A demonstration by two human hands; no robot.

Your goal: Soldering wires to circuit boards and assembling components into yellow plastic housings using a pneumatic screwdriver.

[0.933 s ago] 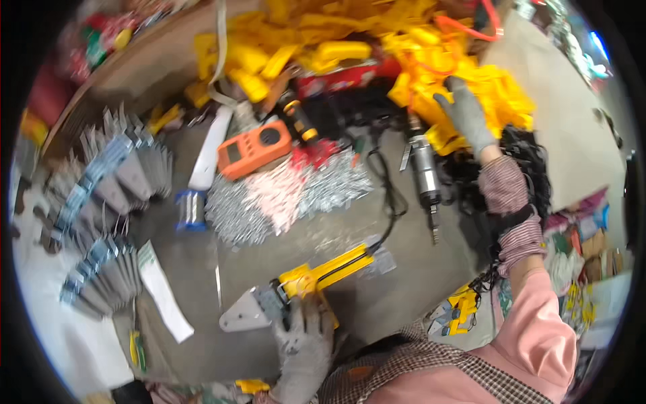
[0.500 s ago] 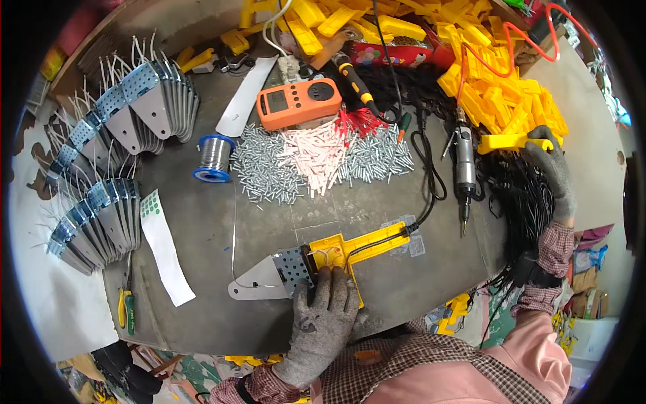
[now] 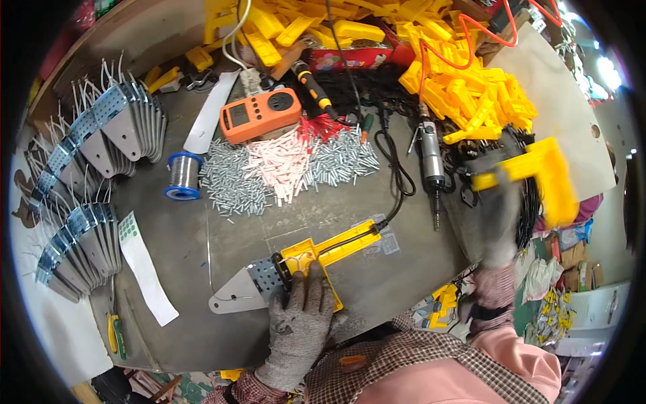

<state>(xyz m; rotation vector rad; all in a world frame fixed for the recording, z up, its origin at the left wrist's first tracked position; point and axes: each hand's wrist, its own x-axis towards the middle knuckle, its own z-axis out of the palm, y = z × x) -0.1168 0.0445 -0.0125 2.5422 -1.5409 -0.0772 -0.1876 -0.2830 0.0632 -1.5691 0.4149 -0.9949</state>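
My gloved left hand (image 3: 299,330) lies over a yellow plastic half-housing (image 3: 346,244), fingers stretched out and tips on its inner part near the pale wires. The thumb is beside a blue perforated metal cover (image 3: 267,275), from which a grey pointed plate (image 3: 232,297) sticks out to the left. A black cable runs along the housing's handle. Over at the right, my gloved right hand (image 3: 499,219), smeared by motion, grips another yellow plastic housing half (image 3: 555,176), raised off the pile.
Metal pins (image 3: 235,178), pink sleeves (image 3: 279,165), a solder spool (image 3: 183,176) and an orange meter (image 3: 259,116) lie beyond the work. An electric screwdriver (image 3: 431,158) hangs right, near the yellow housing pile (image 3: 464,87). Stacked grey plates (image 3: 124,128) and green-yellow pliers (image 3: 116,333) are left.
My right hand has lifted a yellow housing half off the pile and brought it nearer. My left hand stays on the assembly; the whole view has shifted slightly.
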